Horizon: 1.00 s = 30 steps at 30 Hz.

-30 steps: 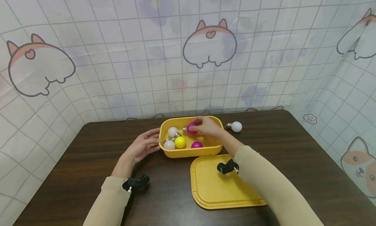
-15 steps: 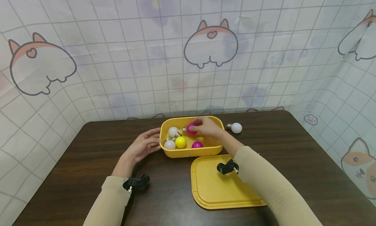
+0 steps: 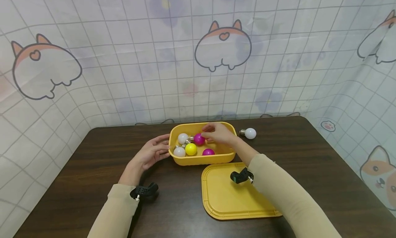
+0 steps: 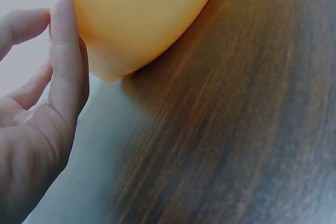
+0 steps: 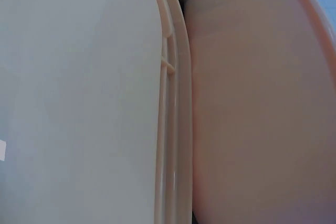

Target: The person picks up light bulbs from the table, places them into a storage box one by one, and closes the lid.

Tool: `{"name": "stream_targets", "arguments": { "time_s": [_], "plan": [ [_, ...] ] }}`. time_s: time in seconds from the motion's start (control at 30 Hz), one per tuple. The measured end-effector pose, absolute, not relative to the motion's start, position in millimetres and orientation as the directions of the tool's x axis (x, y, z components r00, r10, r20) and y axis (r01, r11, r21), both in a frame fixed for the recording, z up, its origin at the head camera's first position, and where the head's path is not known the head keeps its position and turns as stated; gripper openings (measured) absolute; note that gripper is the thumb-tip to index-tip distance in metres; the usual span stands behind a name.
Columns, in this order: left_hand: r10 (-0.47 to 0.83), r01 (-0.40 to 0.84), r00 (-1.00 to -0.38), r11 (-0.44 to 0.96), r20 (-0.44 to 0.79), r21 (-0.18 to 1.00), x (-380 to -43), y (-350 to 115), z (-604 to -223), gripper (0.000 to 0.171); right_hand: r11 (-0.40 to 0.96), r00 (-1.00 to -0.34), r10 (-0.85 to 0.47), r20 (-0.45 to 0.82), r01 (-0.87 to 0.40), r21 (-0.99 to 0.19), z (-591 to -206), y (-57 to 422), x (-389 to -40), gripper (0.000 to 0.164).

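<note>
A yellow plastic box (image 3: 202, 161) near the back of the table holds several light bulbs. My left hand (image 3: 151, 153) rests its extended fingers on the box's left end; in the left wrist view, the fingers (image 4: 65, 56) touch the yellow wall. Inside the box, my right hand (image 3: 219, 134) has its thumb and fingers spread just right of a magenta bulb (image 3: 199, 139), which lies on its side. Around it are a yellow bulb (image 3: 190, 149), a white bulb (image 3: 183, 138), another white bulb (image 3: 179, 152) and a second magenta bulb (image 3: 208, 152).
A yellow lid (image 3: 235, 200) lies in front of the box, partly under my right forearm. One white bulb (image 3: 250, 133) lies on the table right of the box. The dark wooden table (image 3: 77, 162) meets a patterned cloth backdrop (image 3: 139, 76) behind.
My right hand has let go of the magenta bulb, which now lies slightly lower in the box. The right fingers have parted. My left hand stays at the box's left end.
</note>
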<state>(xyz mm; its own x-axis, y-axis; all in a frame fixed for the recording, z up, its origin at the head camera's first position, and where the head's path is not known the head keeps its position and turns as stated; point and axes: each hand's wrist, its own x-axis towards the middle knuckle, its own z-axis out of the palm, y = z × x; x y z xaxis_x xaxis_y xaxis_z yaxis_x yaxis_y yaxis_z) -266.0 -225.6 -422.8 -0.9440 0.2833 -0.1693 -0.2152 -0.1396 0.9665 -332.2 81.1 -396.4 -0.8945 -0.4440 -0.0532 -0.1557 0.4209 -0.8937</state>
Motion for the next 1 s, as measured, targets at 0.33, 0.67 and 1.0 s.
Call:
{"name": "stream_targets", "arguments": {
  "time_s": [0.33,0.67,1.0],
  "plan": [
    [0.284,-0.210,-0.945,-0.138,-0.165,0.968,-265.8,-227.3,-423.5,0.063,0.423,-0.880,-0.474,0.013,-0.241,-0.874,-388.1,92.3,-330.5,0.038],
    [0.283,-0.209,-0.945,-0.131,-0.166,0.969,-266.5,-225.3,-422.2,0.063,0.381,-0.869,-0.481,0.118,-0.328,-0.864,-374.3,110.0,-320.0,0.032],
    [0.288,-0.206,-0.944,-0.130,-0.162,0.970,-267.4,-224.9,-423.1,0.063,0.316,-0.866,-0.448,0.222,-0.386,-0.867,-368.0,140.5,-313.3,0.026]
  ]
}}
